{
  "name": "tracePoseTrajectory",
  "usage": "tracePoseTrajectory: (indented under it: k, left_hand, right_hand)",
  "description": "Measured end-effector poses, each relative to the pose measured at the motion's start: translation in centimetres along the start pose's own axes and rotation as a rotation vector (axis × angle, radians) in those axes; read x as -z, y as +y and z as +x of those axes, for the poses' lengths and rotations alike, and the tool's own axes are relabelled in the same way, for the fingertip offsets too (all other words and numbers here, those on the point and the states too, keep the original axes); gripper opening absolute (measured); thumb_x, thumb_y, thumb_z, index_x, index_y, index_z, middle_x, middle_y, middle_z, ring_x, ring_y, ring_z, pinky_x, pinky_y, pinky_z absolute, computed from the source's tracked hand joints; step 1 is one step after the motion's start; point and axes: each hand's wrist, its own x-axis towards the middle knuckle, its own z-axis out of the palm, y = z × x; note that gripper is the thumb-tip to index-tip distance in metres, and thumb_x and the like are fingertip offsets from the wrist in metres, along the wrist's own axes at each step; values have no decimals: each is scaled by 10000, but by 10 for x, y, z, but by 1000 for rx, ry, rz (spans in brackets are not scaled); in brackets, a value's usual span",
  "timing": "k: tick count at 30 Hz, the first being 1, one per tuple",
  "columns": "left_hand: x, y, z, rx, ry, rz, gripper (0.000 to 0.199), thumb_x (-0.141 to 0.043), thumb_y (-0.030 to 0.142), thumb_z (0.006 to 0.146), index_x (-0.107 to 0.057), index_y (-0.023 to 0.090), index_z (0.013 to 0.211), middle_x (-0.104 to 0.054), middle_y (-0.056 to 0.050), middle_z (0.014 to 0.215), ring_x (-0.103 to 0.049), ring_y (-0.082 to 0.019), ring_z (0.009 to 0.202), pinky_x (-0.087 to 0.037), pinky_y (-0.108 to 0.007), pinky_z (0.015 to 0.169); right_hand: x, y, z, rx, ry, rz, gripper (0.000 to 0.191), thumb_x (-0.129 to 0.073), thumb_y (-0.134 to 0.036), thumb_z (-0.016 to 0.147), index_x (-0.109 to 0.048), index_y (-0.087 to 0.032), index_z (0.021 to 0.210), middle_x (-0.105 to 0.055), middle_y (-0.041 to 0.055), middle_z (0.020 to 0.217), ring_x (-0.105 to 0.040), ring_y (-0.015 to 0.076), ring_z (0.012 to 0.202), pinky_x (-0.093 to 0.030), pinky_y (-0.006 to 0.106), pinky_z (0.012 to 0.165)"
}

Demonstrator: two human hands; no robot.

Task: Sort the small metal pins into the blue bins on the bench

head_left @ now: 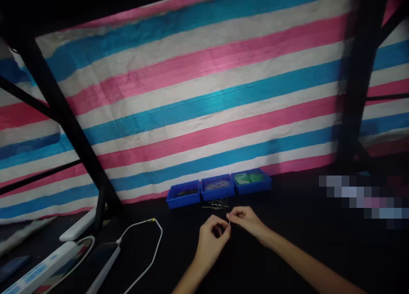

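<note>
My feed shows 2 bare hands meeting low in the frame, right of centre. I read this as work partway through: 1 thin, light piece is between the hands, and a loose scatter of thin pieces lies just beyond them. I can't tell whether those are finished or untouched.

Past the scatter, 3 blue bins stand side by side: the left bin has dark slender parts, the middle bin pale ones, the right bin green and clear ones. All 3 still have contents, so I judge there is stock left.

The left hand has thumb and forefinger pinching the lower end of the thin piece, the other fingers curled. The right hand has its fingertips pressed together at the upper end; its finer grip is too small for me to read.

For room, the bins and the striped sheet behind them bound my far side. At lower left, a white cable loops well apart from the left hand, with a power strip beyond. The black tabletop runs on rightward, too dark for me to judge.
</note>
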Motion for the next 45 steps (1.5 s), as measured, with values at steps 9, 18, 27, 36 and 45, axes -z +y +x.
tracePoseTrajectory:
  k: [9, 18, 27, 36, 45]
  left_hand:
    - [6, -5, 9, 313, 66, -333, 395, -660, 480, 626, -664, 108, 757, -489, 21, 498, -415, -67, 420, -278, -166, 352]
    - [56, -22, 30, 367, 322, -505, 436, -687, 363, 642, -625, 138, 1010, -666, -115, 937, -636, -193, 814, -437, -179, 474]
    - [93, -43, 42, 275, 346, -560, 495, -668, 333, 687, -556, 180, 1145, -522, -134, 1240, -638, -199, 843, -442, -178, 462]
    - [103, -47, 41, 215, 212, -536, 551, -627, 318, 736, -463, 182, 1244, -352, -161, 1371, -610, -244, 946, -424, -178, 456]
    - [53, -50, 21, -159, -98, 328, 411, -527, 394, 784, -547, 254, 1169, -417, -91, 1342, -367, -274, 1226, -311, -480, 970]
  right_hand:
    - [-5, 4, -3, 70, -73, -104, 237, -693, -380, 629, -659, -146, 619, -604, 7, 557, -508, 105, 512, -375, 225, 508]
    - [-2, 0, -2, 2, 6, -25, 306, -631, -450, 690, -635, -144, 669, -616, 19, 614, -558, 122, 574, -409, 230, 548]
    - [-2, -4, -7, -49, -40, -117, 295, -638, -461, 661, -640, -167, 685, -627, 32, 661, -579, 154, 628, -431, 253, 574]
    - [-5, -5, -8, -43, -55, -144, 258, -635, -429, 666, -650, -173, 693, -636, 37, 686, -585, 165, 656, -432, 256, 600]
    - [-6, 1, -3, 6, -28, -104, 257, -623, -406, 697, -635, -149, 695, -622, 26, 631, -562, 132, 577, -409, 231, 535]
